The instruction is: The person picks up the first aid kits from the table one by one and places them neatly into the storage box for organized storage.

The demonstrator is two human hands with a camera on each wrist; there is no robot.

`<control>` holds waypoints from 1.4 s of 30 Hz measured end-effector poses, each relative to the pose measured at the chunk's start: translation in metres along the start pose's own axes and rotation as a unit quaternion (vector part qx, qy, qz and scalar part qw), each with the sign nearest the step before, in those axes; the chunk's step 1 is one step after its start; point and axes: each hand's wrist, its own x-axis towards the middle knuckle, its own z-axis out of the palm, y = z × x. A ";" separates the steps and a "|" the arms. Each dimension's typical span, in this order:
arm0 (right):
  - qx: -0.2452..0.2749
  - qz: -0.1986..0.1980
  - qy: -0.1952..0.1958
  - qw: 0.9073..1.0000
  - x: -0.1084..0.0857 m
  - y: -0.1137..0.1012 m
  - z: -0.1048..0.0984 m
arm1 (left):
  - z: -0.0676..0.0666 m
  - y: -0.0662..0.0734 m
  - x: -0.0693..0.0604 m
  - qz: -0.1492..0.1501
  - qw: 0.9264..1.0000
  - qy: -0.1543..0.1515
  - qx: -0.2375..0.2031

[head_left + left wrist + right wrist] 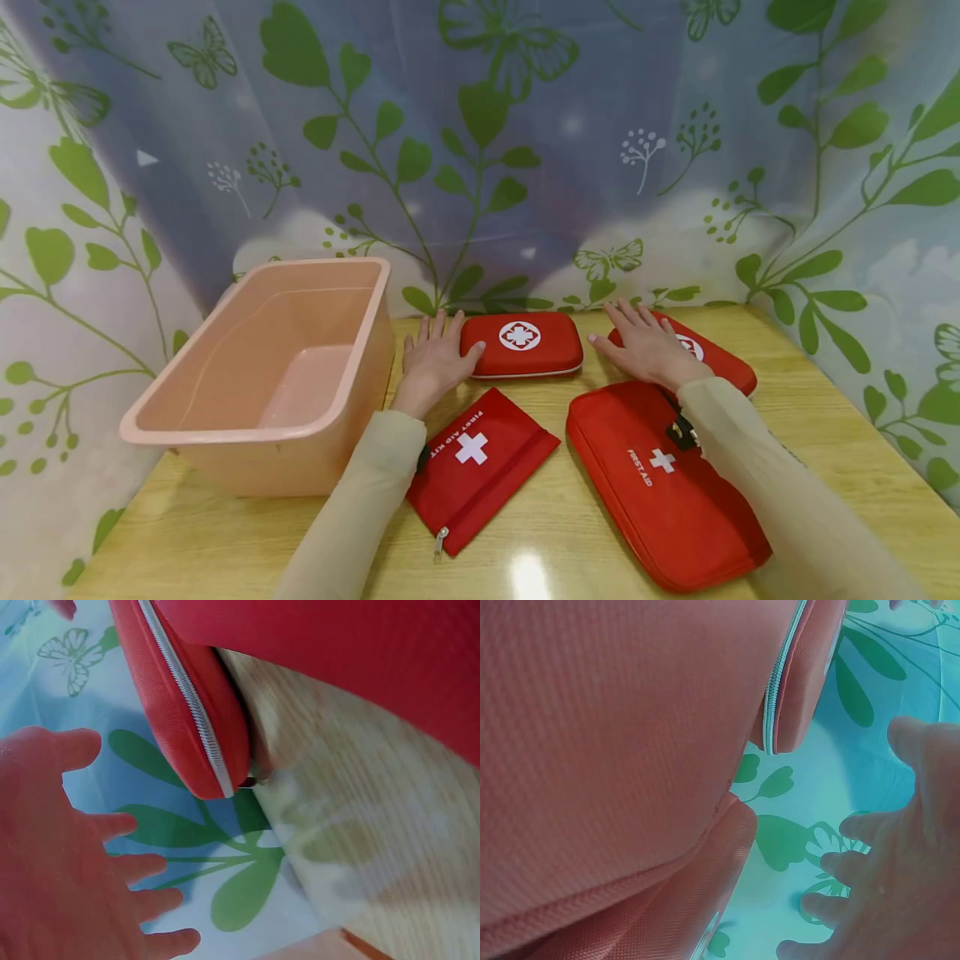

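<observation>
Leafy cloth (585,183) hangs behind; fingers extended on both, the left hand (435,362) is near the twelve-o'clock case (558,342), the right hand (651,348) near the two-o'clock case (726,360).

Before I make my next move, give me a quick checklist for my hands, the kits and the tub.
1. Left grip free: ok, open near the middle red case, holding nothing.
2. Right grip free: ok, open, holding nothing.
3. Pink tub upright: ok, its opening faces up.
4. Large pouch unobstructed: not ok, the right sleeve covers part of it.
5. Right-hand red case apart from that pouch: cannot tell, the arm partly hides where they'd meet.
</observation>
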 end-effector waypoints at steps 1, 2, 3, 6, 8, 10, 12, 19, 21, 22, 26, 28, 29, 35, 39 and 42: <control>0.000 0.000 0.000 1.000 0.000 0.000 0.000 | 0.000 0.001 -0.001 0.002 1.000 0.001 -0.001; 0.000 -0.001 0.001 1.000 -0.001 0.000 0.000 | -0.001 0.002 -0.002 0.004 1.000 0.003 -0.003; -0.001 -0.002 0.003 1.000 -0.001 0.000 0.000 | -0.002 0.003 -0.003 0.006 1.000 0.004 -0.004; -0.002 -0.003 0.005 1.000 -0.002 -0.001 0.000 | -0.007 0.009 -0.008 0.013 1.000 0.005 -0.006; -0.004 -0.005 0.007 1.000 -0.003 -0.002 -0.001 | -0.010 0.012 -0.011 0.017 1.000 0.004 -0.001; -0.006 -0.008 0.007 1.000 -0.004 -0.002 -0.002 | -0.013 0.015 -0.014 0.022 1.000 0.005 0.010; -0.008 -0.011 0.008 1.000 -0.005 -0.002 -0.003 | -0.017 0.017 -0.017 0.027 0.999 0.009 0.019; -0.013 -0.016 0.007 1.000 -0.011 0.001 -0.007 | -0.029 0.028 -0.032 0.045 0.998 0.025 0.030; -0.015 -0.016 0.007 1.000 -0.012 0.002 -0.007 | -0.033 0.030 -0.036 0.047 0.998 0.025 0.034; -0.016 -0.016 0.007 1.000 -0.013 0.003 -0.008 | -0.035 0.032 -0.038 0.049 0.998 0.026 0.036; -0.014 -0.011 0.007 1.000 -0.018 0.005 -0.010 | -0.042 0.035 -0.046 0.050 0.997 0.030 0.044; -0.010 -0.011 0.008 1.000 -0.020 0.005 -0.011 | -0.046 0.036 -0.050 0.051 0.997 0.030 0.044; -0.009 -0.011 0.008 1.000 -0.021 0.006 -0.012 | -0.048 0.035 -0.051 0.050 0.997 0.028 0.045; -0.013 -0.010 0.008 1.000 -0.023 0.010 -0.011 | -0.059 0.033 -0.060 0.052 0.997 0.030 0.039; -0.016 -0.008 0.007 1.000 -0.025 0.013 -0.009 | -0.067 0.033 -0.067 0.056 0.997 0.042 0.040; -0.019 -0.008 0.007 1.000 -0.028 0.012 -0.008 | -0.072 0.031 -0.074 0.054 0.997 0.049 0.040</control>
